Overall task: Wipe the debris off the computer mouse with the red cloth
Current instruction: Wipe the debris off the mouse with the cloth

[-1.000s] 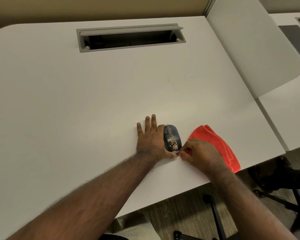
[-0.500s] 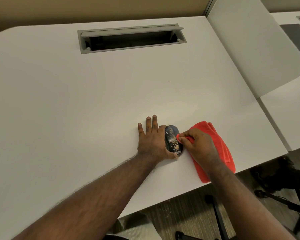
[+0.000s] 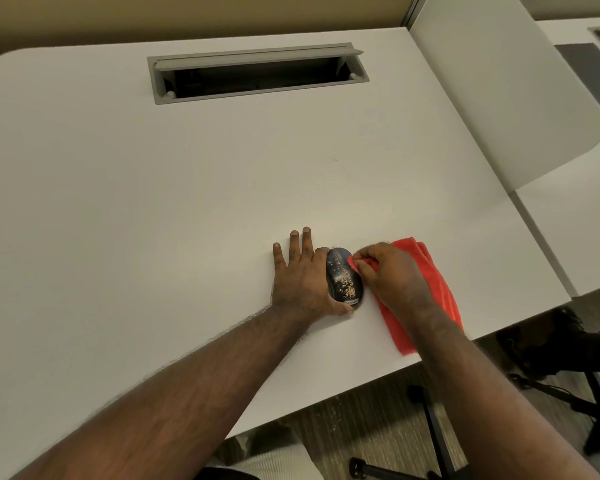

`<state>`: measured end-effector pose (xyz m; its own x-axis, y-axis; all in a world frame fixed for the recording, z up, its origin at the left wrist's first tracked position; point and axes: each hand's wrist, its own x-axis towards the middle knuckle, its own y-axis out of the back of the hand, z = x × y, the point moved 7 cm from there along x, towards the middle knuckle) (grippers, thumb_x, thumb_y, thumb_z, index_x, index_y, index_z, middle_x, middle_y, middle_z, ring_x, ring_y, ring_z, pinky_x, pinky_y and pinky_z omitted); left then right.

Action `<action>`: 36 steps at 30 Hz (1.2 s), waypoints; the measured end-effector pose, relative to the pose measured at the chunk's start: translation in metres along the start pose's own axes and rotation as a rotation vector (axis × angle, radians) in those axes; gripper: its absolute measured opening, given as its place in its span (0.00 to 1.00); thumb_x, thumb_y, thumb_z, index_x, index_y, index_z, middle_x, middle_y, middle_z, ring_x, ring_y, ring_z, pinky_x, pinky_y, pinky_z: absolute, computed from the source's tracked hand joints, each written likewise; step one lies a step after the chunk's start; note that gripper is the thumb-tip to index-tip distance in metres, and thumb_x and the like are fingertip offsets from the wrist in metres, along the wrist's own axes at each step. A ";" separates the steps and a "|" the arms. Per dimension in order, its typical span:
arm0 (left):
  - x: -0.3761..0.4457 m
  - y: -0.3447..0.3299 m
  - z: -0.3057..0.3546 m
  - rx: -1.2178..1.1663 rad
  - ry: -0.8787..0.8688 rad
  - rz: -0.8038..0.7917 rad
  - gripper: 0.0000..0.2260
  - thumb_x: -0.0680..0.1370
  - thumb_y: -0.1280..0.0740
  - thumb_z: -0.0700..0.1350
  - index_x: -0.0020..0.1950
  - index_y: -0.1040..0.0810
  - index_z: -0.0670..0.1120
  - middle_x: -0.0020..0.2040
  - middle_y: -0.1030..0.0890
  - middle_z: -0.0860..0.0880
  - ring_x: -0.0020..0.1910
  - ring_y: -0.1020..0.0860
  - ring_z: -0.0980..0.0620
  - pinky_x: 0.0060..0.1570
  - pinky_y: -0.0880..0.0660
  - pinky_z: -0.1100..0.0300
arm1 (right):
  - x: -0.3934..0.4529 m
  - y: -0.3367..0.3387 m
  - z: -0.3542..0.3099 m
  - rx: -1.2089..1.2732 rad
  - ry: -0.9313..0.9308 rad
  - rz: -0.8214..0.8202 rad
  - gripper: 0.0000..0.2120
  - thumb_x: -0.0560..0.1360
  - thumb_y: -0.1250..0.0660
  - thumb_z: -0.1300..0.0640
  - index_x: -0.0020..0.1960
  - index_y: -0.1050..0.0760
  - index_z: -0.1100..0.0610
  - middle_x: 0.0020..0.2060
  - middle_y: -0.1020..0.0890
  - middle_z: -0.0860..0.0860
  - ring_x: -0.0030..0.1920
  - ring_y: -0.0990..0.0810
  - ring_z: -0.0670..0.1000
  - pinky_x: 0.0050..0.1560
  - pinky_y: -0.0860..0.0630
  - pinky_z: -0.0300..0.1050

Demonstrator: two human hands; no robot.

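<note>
A dark computer mouse [image 3: 343, 280] speckled with tan crumbs lies on the white desk [image 3: 187, 202] near its front edge. My left hand [image 3: 302, 275] lies flat against the mouse's left side, fingers straight, thumb at the mouse's near end. My right hand [image 3: 392, 277] grips a bunched part of the red cloth [image 3: 437, 282] and holds it against the mouse's upper right side. The rest of the cloth trails under my wrist toward the desk edge.
A grey cable tray opening [image 3: 257, 72] is set into the desk at the back. A white divider panel [image 3: 499, 91] stands on the right, with another desk [image 3: 575, 237] beyond it. A chair base [image 3: 430, 427] and dark objects sit on the floor below.
My right hand has moved with the cloth from the mouse's near end up along its right side toward its far end. The left hand has stayed in place.
</note>
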<state>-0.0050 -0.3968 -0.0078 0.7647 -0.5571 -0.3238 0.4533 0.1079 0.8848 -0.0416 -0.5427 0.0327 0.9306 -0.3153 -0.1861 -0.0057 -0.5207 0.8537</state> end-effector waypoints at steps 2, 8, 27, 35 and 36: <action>0.000 0.000 0.000 -0.012 0.001 -0.001 0.53 0.61 0.30 0.75 0.78 0.43 0.51 0.81 0.59 0.42 0.79 0.63 0.42 0.74 0.62 0.36 | 0.013 -0.002 -0.005 -0.026 -0.012 -0.012 0.07 0.75 0.33 0.54 0.50 0.17 0.51 0.47 0.18 0.50 0.47 0.20 0.50 0.52 0.24 0.45; -0.001 -0.001 -0.001 -0.031 0.002 0.018 0.53 0.60 0.30 0.76 0.78 0.43 0.52 0.81 0.58 0.42 0.79 0.62 0.42 0.74 0.62 0.36 | 0.008 -0.006 -0.004 -0.003 -0.056 -0.070 0.07 0.76 0.34 0.54 0.51 0.17 0.52 0.47 0.19 0.51 0.48 0.21 0.49 0.51 0.27 0.43; 0.000 -0.001 -0.002 -0.057 -0.002 0.012 0.54 0.60 0.31 0.77 0.78 0.43 0.52 0.82 0.57 0.42 0.79 0.62 0.42 0.74 0.63 0.36 | 0.039 -0.008 -0.018 -0.104 -0.074 -0.087 0.08 0.76 0.35 0.54 0.50 0.17 0.52 0.50 0.19 0.52 0.48 0.21 0.50 0.50 0.28 0.42; 0.000 -0.002 -0.003 -0.081 0.006 0.017 0.54 0.60 0.30 0.76 0.78 0.43 0.52 0.81 0.58 0.42 0.79 0.63 0.42 0.74 0.63 0.36 | 0.015 0.000 -0.014 -0.096 -0.044 -0.194 0.08 0.76 0.34 0.53 0.51 0.18 0.53 0.48 0.19 0.51 0.48 0.21 0.51 0.51 0.25 0.44; 0.000 -0.002 -0.003 -0.078 0.007 0.019 0.54 0.60 0.31 0.76 0.78 0.43 0.52 0.81 0.58 0.42 0.79 0.63 0.42 0.74 0.63 0.36 | 0.010 0.002 -0.013 -0.102 -0.040 -0.207 0.08 0.76 0.34 0.53 0.50 0.18 0.53 0.47 0.19 0.50 0.48 0.21 0.50 0.50 0.26 0.44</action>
<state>-0.0045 -0.3950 -0.0109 0.7767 -0.5482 -0.3101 0.4728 0.1823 0.8621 -0.0274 -0.5369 0.0382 0.8929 -0.2420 -0.3796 0.2229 -0.4949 0.8399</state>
